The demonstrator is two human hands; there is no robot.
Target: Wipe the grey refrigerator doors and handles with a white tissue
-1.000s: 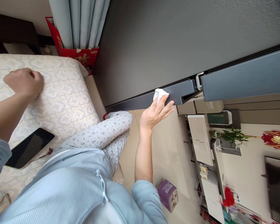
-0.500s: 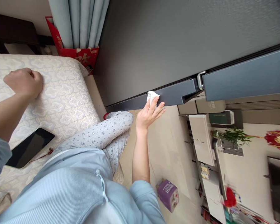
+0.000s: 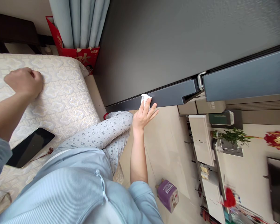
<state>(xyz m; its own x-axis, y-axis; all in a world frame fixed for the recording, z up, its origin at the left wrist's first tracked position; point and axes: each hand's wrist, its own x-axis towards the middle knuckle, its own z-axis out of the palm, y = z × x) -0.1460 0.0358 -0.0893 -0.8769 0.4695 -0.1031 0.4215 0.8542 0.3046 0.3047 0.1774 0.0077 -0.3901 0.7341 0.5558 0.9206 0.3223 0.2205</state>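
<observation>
My right hand (image 3: 142, 116) presses a crumpled white tissue (image 3: 145, 99) against the narrow dark blue-grey door edge (image 3: 170, 92) of a tall grey refrigerator-like unit (image 3: 168, 40). Its fingers are spread, with the tissue under the fingertips. On the cream quilted cover (image 3: 67, 82) at the left, my left hand (image 3: 25, 81) rests as a closed fist, and nothing shows in it. A dark-screened tablet (image 3: 31, 148) lies on the cover below my left forearm.
A metal hinge (image 3: 201, 81) joins the door edge to another blue-grey panel (image 3: 247, 74). A red bag (image 3: 84, 56) stands beside blue curtains (image 3: 84, 25). A purple package (image 3: 168, 195) sits on the tiled floor (image 3: 162, 146). White cabinets (image 3: 200, 130) and a plant (image 3: 234, 136) are at the right.
My right hand has slid left and slightly down along the door edge, taking the tissue with it. My left fist has stayed in place.
</observation>
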